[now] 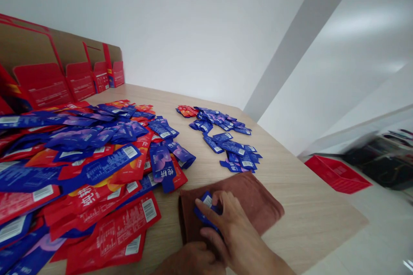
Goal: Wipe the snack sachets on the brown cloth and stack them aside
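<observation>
My right hand (230, 227) rests on a folded brown cloth (258, 200) near the table's front edge, its fingers curled around a small blue packet (206, 206) that it presses against the cloth. My left hand (190, 260) lies at the cloth's near edge, just below the right one; only its back shows and its fingers are hidden. A large heap of red and blue packets (80, 172) covers the table to the left. A smaller spread of blue packets (229, 142) lies beyond the cloth.
The wooden table (303, 206) ends at the right, where the floor drops away. Flat red cardboard boxes (64, 79) lean against the wall at the back left. A red basket (337, 174) stands on the floor at the right.
</observation>
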Demonstrator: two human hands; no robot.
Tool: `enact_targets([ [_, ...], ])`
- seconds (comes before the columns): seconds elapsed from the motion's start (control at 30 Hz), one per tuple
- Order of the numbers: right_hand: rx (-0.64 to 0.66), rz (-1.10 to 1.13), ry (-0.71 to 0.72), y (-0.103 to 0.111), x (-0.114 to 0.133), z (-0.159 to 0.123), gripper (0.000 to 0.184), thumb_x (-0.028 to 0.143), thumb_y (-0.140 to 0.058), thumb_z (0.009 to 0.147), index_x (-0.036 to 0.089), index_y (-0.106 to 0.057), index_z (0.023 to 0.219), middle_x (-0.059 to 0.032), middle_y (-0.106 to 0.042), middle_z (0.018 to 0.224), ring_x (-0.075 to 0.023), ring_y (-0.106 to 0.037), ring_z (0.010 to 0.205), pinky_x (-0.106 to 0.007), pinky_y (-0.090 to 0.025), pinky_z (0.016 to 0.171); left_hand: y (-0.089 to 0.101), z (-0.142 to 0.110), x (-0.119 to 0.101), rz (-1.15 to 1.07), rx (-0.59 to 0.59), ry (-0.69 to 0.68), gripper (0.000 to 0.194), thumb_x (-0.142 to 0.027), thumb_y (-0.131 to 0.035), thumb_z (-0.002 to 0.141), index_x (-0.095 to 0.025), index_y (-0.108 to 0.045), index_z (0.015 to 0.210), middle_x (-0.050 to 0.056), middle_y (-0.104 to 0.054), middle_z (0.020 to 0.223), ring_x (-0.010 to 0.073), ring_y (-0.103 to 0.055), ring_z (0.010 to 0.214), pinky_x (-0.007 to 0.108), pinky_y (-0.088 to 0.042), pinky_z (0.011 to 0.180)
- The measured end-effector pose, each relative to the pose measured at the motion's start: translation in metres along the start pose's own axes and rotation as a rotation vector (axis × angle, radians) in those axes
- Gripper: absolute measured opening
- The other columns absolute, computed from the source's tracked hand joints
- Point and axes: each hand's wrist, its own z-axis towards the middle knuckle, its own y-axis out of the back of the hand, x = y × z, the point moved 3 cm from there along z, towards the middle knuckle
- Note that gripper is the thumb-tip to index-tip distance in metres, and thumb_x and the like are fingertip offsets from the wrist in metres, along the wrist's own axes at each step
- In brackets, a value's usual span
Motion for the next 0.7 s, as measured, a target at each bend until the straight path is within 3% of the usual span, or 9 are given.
enact_targets([
  [0.1, -0.062, -0.091, 0.003, -0.006, -0.013, 0.001, 0.051, 0.021, -0.067, 0.103, 0.033, -0.066, 0.152, -0.0136, -0.065, 0.117, -0.0324, -0.064, 0.108, -0.056, -0.061, 0.092, 0.001, -0.002, 0.000, -0.014, 0.016, 0.005, 0.045, -0.036, -0.093, 0.092, -0.019, -0.054, 0.077, -0.008, -0.060, 0.065, 0.0115, -0.040, 0.050, 0.027, -0.038, 0.050],
  [0.23, -0.171, -0.196, -0.056, -0.004, -0.064, -0.001, 0.045, 0.021, -0.062, 0.105, 0.028, -0.070, 0.149, -0.0127, -0.065, 0.107, -0.0286, -0.067, 0.096, -0.051, -0.064, 0.085, 0.002, -0.003, 0.000, -0.041, 0.037, -0.003, 0.049, -0.035, -0.096, 0.090, -0.019, -0.051, 0.075, -0.008, -0.059, 0.067, 0.0103, -0.041, 0.050, 0.027, -0.038, 0.051],
  [0.3, -0.217, -0.247, -0.100, 0.001, -0.090, -0.005, 0.043, 0.023, -0.062, 0.105, 0.026, -0.072, 0.147, -0.0144, -0.067, 0.110, -0.0305, -0.070, 0.101, -0.053, -0.065, 0.090, 0.000, -0.003, -0.001, -0.056, 0.062, -0.004, 0.050, -0.034, -0.094, 0.091, -0.019, -0.050, 0.075, -0.008, -0.059, 0.067, 0.0105, -0.042, 0.052, 0.028, -0.038, 0.051],
  [0.4, -0.244, -0.299, -0.129, 0.008, -0.113, -0.016, 0.049, 0.033, -0.067, 0.103, 0.020, -0.069, 0.150, -0.0202, -0.069, 0.132, -0.0385, -0.068, 0.128, -0.057, -0.062, 0.106, -0.003, -0.004, 0.000, -0.070, 0.087, 0.007, 0.046, -0.033, -0.087, 0.098, -0.019, -0.050, 0.075, -0.008, -0.058, 0.067, 0.0109, -0.043, 0.052, 0.028, -0.037, 0.053],
  [0.5, -0.209, -0.303, -0.134, 0.014, -0.118, -0.024, 0.053, 0.037, -0.065, 0.102, 0.014, -0.067, 0.150, -0.0226, -0.066, 0.148, -0.0409, -0.060, 0.143, -0.057, -0.056, 0.115, -0.003, -0.003, 0.000, -0.060, 0.079, 0.012, 0.042, -0.032, -0.084, 0.101, -0.019, -0.051, 0.077, -0.007, -0.058, 0.066, 0.0111, -0.043, 0.051, 0.028, -0.036, 0.053],
  [0.63, -0.231, -0.210, -0.245, 0.029, -0.111, -0.025, 0.054, 0.018, -0.040, 0.105, 0.015, -0.061, 0.154, -0.0213, -0.072, 0.144, -0.0343, -0.076, 0.124, -0.053, -0.064, 0.103, 0.001, -0.002, 0.000, -0.054, 0.052, 0.011, 0.044, -0.032, -0.088, 0.098, -0.020, -0.051, 0.076, -0.007, -0.059, 0.066, 0.0107, -0.044, 0.050, 0.028, -0.037, 0.055],
  [0.7, -0.308, -0.096, -0.261, 0.038, -0.099, -0.023, 0.051, 0.020, -0.039, 0.106, 0.018, -0.063, 0.151, -0.0190, -0.073, 0.142, -0.0326, -0.077, 0.122, -0.051, -0.063, 0.104, 0.004, -0.001, 0.000, -0.058, 0.028, 0.026, 0.046, -0.036, -0.088, 0.098, -0.020, -0.052, 0.075, -0.007, -0.061, 0.066, 0.0103, -0.045, 0.050, 0.027, -0.038, 0.055],
])
